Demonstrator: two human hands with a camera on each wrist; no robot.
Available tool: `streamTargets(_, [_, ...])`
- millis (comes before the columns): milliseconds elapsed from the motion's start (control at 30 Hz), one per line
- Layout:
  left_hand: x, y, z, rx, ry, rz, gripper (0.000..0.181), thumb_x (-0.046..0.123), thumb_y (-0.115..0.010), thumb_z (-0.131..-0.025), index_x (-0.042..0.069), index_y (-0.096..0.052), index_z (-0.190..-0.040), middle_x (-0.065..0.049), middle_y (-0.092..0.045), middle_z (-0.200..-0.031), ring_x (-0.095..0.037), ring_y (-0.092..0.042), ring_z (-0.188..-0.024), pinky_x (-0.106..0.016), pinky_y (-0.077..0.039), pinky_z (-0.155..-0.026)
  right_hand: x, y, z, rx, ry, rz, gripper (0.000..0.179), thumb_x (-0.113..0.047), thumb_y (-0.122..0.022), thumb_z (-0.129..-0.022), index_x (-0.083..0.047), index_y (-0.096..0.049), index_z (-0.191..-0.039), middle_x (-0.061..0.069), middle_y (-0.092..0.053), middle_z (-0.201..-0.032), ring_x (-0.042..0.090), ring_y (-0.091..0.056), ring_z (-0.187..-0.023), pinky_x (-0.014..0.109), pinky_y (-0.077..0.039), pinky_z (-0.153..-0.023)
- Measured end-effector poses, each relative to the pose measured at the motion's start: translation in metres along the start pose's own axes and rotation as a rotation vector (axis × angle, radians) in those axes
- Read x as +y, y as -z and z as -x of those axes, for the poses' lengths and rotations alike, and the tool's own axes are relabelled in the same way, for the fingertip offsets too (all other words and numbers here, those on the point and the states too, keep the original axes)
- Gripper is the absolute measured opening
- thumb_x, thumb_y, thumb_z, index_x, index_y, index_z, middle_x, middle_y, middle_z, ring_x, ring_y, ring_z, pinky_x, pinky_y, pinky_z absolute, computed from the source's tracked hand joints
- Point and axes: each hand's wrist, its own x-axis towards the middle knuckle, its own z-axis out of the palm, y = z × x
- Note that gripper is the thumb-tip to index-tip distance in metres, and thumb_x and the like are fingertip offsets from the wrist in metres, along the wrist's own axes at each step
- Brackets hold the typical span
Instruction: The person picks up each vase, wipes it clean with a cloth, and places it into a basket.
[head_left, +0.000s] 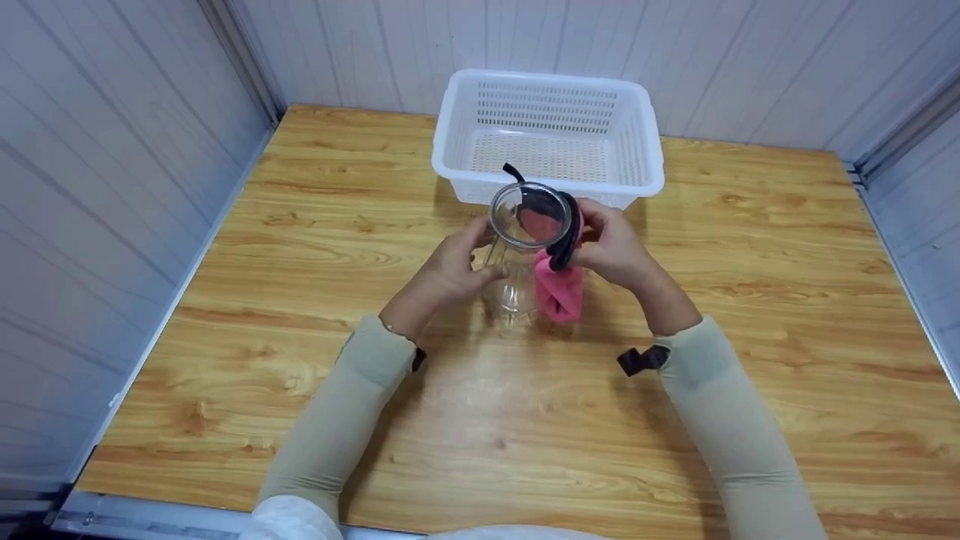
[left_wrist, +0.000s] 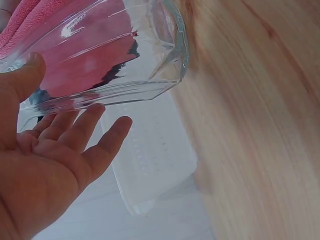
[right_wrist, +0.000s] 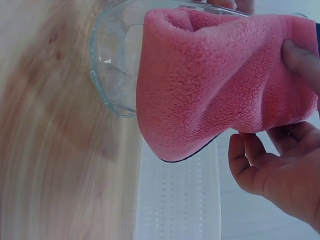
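Two hands meet in front of a white basket [head_left: 442, 142]: the left hand [head_left: 450, 266] holds a glass jar [head_left: 511, 291] between thumb and fingers; the right hand [head_left: 615, 246] grips a pink cloth [head_left: 561, 291] at its side. Steady glass and light, even cloth pressure should serve best.

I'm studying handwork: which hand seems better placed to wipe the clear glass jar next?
Probably the right hand: it holds the pink plush cloth alongside the clear glass jar, which the left hand grips.
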Motion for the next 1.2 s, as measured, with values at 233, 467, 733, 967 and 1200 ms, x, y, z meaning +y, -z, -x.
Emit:
streamTargets(233, [-0.001,-0.001,0.0,0.002,0.008,-0.009,0.073,0.017,-0.073,-0.085,0.022,-0.035,-0.146,-0.008,-0.048,-0.146,-0.026,-0.046,-0.134,-0.045,-0.045,-0.108,0.008,-0.004,0.006,0.046,-0.041,0.039,0.021,0.004,-0.081,-0.068,-0.002,-0.067,-0.083,-0.015,-0.064,-0.068,0.002,-0.058,-0.066,0.018,-0.053,-0.063])
streamTargets(467, [-0.002,-0.001,0.001,0.01,0.002,-0.014,0.071,0.018,-0.074,-0.084,0.022,-0.037,-0.144,-0.008,-0.05,-0.144,-0.026,-0.047,-0.134,-0.047,-0.046,-0.107,0.021,-0.008,0.014,0.02,-0.13,0.132,0.024,0.0,-0.083,-0.068,0.006,-0.068,-0.085,-0.013,-0.062,-0.066,0.001,-0.058,-0.063,0.016,-0.054,-0.059])
streamTargets(733, [-0.003,-0.002,0.001,0.009,0.012,0.028,0.068,0.017,-0.073,-0.085,0.021,-0.038,-0.143,-0.008,-0.049,-0.144,-0.024,-0.045,-0.135,-0.043,-0.044,-0.109,0.027,-0.009,0.017,-0.006,-0.161,0.215,0.031,-0.006,-0.086,-0.066,0.005,-0.068,-0.09,-0.009,-0.061,-0.071,0.003,-0.058,-0.067,0.015,-0.051,-0.059])
streamTargets(967, [-0.003,-0.003,0.001,0.002,0.004,-0.005,0.064,0.018,-0.072,-0.086,0.021,-0.04,-0.141,-0.007,-0.051,-0.144,-0.023,-0.045,-0.136,-0.043,-0.042,-0.112,0.016,-0.005,0.01,0.052,-0.048,0.045,0.028,0.0,-0.084,-0.066,0.003,-0.066,-0.088,-0.012,-0.059,-0.068,0.002,-0.054,-0.064,0.015,-0.049,-0.057])
streamTargets(1200, [-0.003,-0.003,0.0,0.005,-0.007,0.007,0.061,0.016,-0.07,-0.087,0.021,-0.041,-0.14,-0.005,-0.05,-0.144,-0.021,-0.044,-0.137,-0.041,-0.037,-0.115,0.01,-0.003,0.002,0.093,0.019,-0.026,0.024,0.005,-0.081,-0.065,-0.009,-0.066,-0.077,-0.012,-0.057,-0.066,0.003,-0.051,-0.066,0.017,-0.048,-0.058])
